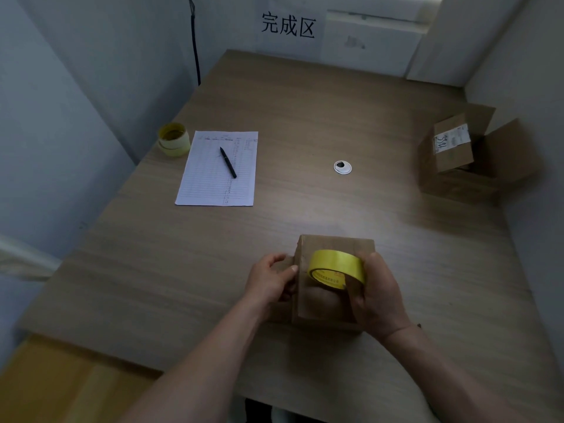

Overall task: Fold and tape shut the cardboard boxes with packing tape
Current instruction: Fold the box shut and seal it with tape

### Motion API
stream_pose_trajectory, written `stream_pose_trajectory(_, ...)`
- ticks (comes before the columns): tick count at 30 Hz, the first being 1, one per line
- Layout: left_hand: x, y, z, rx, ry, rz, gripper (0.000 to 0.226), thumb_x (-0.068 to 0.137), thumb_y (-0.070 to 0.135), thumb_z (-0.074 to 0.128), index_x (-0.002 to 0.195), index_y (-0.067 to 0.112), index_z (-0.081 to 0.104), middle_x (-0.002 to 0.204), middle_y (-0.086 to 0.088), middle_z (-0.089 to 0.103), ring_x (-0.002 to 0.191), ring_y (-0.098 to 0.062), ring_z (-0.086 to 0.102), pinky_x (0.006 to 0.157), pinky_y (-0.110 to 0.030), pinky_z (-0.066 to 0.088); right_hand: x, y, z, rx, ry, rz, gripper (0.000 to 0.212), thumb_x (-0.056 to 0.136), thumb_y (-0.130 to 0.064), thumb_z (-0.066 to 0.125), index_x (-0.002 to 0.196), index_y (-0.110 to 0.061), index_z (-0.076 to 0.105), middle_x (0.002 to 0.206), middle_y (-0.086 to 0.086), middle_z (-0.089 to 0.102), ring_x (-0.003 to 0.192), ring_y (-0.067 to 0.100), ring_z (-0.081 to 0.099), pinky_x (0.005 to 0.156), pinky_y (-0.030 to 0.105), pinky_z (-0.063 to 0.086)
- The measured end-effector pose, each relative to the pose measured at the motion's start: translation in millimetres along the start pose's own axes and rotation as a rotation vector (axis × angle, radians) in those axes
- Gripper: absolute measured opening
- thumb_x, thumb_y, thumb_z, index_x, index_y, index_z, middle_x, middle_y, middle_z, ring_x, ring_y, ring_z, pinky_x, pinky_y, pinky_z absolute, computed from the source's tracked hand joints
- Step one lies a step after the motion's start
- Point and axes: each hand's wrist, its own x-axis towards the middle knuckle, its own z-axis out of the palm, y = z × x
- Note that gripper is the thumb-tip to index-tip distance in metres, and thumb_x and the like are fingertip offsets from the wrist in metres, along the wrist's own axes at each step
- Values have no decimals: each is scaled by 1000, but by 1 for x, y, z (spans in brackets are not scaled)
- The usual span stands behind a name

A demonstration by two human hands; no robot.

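A small closed cardboard box (332,248) sits on the wooden table (274,117) near its front edge. My right hand (377,296) grips a yellow roll of packing tape (337,267) and holds it against the box's top. My left hand (270,277) is at the box's left side, its thumb and fingers curled onto the left edge. Whether a tape end lies under those fingers is unclear.
At the right edge stands an open cardboard box (457,154) with a white label. A lined sheet (218,169) with a black pen (228,162) lies at the left, beside two stacked tape rolls (174,139). A cable grommet (342,167) sits mid-table. Walls enclose three sides.
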Motion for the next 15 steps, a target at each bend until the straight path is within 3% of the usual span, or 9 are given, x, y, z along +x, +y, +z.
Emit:
stream_pose_trajectory(2,0,-9,3,158,140,58,38,91,22,67,126,26,54,104,-9,67,83,-18,64,70,-30,53,-2,2,2,-17,-16,27,23,87,-30,47,108,-20,45,89,9,53,70,21,47,59,34,40)
stream_pose_trajectory(4,0,-8,8,168,274,206,41,93,24,62,134,22,56,119,2,63,97,-6,60,81,-16,48,-4,3,3,-43,-42,58,24,87,-32,47,109,-21,45,90,7,53,72,18,44,60,26,34)
stream_pose_trajectory(6,0,-1,23,40,203,293,39,99,25,54,137,22,54,129,12,56,111,5,54,88,-3,39,-5,5,2,-57,-59,84,25,87,-35,47,110,-23,44,91,7,54,73,17,43,60,22,30)
stream_pose_trajectory(9,-2,-4,39,56,29,361,39,103,21,44,142,26,46,143,9,47,130,-2,44,110,-21,34,-2,1,1,-41,-83,126,20,86,-36,53,99,-21,47,86,0,50,71,16,42,59,23,28)
stream_pose_trajectory(10,-2,-6,40,51,13,382,39,103,19,42,141,29,44,144,9,46,130,-3,45,112,-23,34,0,0,-1,-29,-95,143,19,84,-34,59,90,-20,47,80,-3,48,68,15,40,57,23,28)
stream_pose_trajectory(12,4,-11,40,48,24,394,38,104,16,41,138,33,41,141,13,46,124,8,46,106,-13,34,8,1,-11,113,-166,271,28,77,-30,71,77,-17,46,71,-1,49,63,14,44,56,23,34)
stream_pose_trajectory(15,5,-12,37,105,98,407,38,103,17,43,138,32,45,127,28,46,101,34,42,85,7,30,22,9,-43,613,-292,489,26,77,-14,80,79,-3,57,72,20,59,68,37,57,61,37,47)
